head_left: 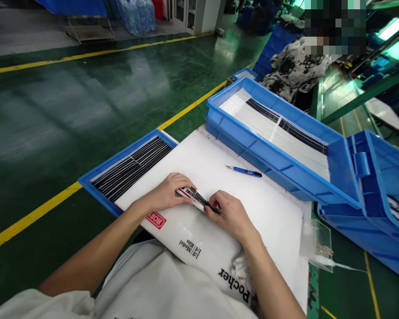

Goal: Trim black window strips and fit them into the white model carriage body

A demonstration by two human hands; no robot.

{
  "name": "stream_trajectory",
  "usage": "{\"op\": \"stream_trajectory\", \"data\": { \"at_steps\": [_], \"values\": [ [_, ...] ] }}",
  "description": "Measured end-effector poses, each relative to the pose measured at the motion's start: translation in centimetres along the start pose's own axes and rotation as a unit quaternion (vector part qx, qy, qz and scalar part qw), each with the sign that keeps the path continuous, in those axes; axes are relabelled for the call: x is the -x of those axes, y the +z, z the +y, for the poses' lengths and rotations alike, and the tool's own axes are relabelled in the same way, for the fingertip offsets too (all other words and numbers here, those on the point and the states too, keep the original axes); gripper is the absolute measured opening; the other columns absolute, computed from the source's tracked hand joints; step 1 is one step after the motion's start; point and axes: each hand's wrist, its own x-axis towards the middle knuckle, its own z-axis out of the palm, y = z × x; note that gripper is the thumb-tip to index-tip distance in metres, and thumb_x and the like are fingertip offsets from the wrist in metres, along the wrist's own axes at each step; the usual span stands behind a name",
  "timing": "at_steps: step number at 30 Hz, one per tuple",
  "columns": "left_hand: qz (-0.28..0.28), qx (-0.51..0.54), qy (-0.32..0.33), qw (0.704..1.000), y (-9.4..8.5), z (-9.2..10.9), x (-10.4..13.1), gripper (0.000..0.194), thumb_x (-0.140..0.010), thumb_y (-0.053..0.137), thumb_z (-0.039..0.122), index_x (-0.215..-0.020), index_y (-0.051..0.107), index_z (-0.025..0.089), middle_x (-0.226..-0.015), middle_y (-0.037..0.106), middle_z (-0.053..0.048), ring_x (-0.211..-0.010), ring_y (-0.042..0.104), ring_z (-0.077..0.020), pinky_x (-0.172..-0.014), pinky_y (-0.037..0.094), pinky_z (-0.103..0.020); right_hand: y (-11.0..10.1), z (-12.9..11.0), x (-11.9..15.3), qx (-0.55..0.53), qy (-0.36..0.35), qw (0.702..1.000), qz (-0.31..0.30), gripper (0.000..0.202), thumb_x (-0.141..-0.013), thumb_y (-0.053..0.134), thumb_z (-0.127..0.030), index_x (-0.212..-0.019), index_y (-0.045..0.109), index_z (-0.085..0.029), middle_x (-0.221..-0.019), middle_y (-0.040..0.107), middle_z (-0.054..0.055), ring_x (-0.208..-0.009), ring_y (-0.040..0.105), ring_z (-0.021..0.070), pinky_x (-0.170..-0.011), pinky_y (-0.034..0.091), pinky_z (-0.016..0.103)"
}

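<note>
L hand [173,191] & R hand [232,216] both work over the white-topped bench [272,212], closer to its near edge than its far one. Btwn them: a slim white/grey piece [196,200] w/ a red stripe, held just above the benchtop. L hand's mostly closed, fingers over the top & thumb below, gripping the piece's L end. R hand's curled, thumb & index in a tight pinch at the R end of a dark strip [203,200] running along the piece's upper side; can't tell if strip & piece are joined.

Blue pen-shaped tool [248,172] lies nr the bench's far edge, abt midway btwn the corners, silver tip pointing L. Along that far edge sits a long blue bin [252,141] w/ white sheets [269,128] & rows of black strips [306,139] inside. At the bench's L edge, a blue tray [115,204] full of dark strips w/ thin light lines btwn. At the R edge, a clear plastic box [323,239]; contents too small to tell. Past the far R corner, more blue bins [369,221]. White printed material [199,228] w/ a red logo is nr the near edge.

Beyond the long bin, a person in a b&w patterned top [291,64]. Green floor [96,102] w/ yellow lines.
</note>
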Motion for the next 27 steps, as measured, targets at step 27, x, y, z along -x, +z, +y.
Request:
{"op": "stream_trajectory", "data": {
  "at_steps": [27],
  "values": [
    [0.036,0.047,0.050,0.997,1.7,-1.7,-0.3,0.033,-0.077,0.090,0.041,-0.103,0.080,0.022,-0.109,0.083,-0.005,-0.107,0.071,-0.0254,-0.113,0.033,-0.042,-4.1,0.5,0.9,0.044,0.023,0.986,-0.161,0.023,-0.104,0.067,-0.039,-0.104,0.069,-0.017,-0.094,0.070,0.002,-0.076,0.067,0.0152,-0.072,0.060,0.033]
  ]
}}
